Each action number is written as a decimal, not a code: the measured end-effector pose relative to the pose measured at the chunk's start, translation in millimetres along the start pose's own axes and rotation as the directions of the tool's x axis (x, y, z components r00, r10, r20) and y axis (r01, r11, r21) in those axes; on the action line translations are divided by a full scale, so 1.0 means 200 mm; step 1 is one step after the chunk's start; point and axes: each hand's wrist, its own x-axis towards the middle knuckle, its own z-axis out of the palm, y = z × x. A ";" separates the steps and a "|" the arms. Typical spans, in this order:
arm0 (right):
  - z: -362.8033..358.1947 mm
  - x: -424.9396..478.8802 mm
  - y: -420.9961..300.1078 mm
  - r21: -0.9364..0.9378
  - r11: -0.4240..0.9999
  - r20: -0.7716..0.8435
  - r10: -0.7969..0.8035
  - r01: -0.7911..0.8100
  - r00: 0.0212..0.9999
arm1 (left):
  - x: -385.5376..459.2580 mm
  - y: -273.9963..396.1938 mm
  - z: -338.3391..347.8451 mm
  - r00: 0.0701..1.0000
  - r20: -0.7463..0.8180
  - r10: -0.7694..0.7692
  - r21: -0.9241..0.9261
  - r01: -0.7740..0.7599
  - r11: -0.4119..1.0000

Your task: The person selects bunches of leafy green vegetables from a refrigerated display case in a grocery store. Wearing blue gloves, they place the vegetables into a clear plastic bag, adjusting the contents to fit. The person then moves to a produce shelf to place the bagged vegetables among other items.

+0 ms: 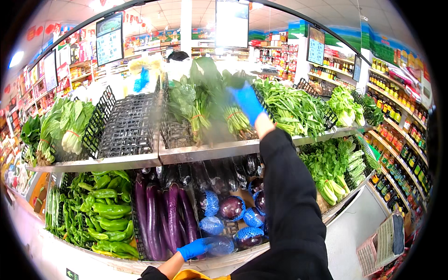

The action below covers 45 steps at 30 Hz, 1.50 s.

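My right hand (246, 101), in a blue glove, reaches to the upper shelf over bundles of leafy greens (236, 120) tied with red bands. Motion blur hides whether its fingers grip any leaves. Another banded bunch of greens (199, 115) stands to its left. My left hand (194, 248), also blue-gloved, is low at the front edge of the lower shelf. It is at a round eggplant in blue foam netting (221, 245); blur hides whether it grips it. More netted round eggplants (249, 238) lie to the right, and long purple eggplants (154, 224) to the left.
Black plastic crates (127, 120) line the upper shelf, whose metal edge (213, 154) juts above the lower produce. Green peppers (112, 217) lie at lower left, celery (330, 189) at lower right. Price screens (109, 39) hang from a rail overhead. Bottle shelves (399, 115) stand at right.
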 end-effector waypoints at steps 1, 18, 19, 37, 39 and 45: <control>-0.11 0.20 0.05 0.270 0.943 0.106 0.172 -0.194 0.979 | 0.04 0.00 0.03 1.000 0.025 -0.018 -0.063 0.020 0.998; -0.06 -0.34 -0.01 -0.621 0.784 0.194 0.126 0.022 0.973 | -0.23 -0.23 0.01 0.999 -0.054 -0.007 -0.136 0.000 0.991; 0.01 -0.44 -0.15 -0.751 0.660 0.156 0.133 0.030 0.979 | -0.29 -0.30 0.03 0.994 -0.093 0.051 -0.177 -0.067 0.982; 2.49 -3.15 -1.48 0.330 0.700 0.731 0.236 -0.634 0.641 | -3.27 -0.85 -0.19 0.114 -0.666 -0.737 -0.746 -0.075 0.662; 2.78 -3.24 -1.76 0.341 0.602 0.780 0.247 -0.722 0.575 | -3.50 -1.12 -0.24 0.042 -0.794 -0.607 -0.594 -0.266 0.759; 3.77 -3.35 -2.37 0.422 0.513 0.776 0.222 -0.747 0.591 | -4.12 -1.39 -0.88 -0.102 -0.828 -0.551 -0.469 -0.409 0.782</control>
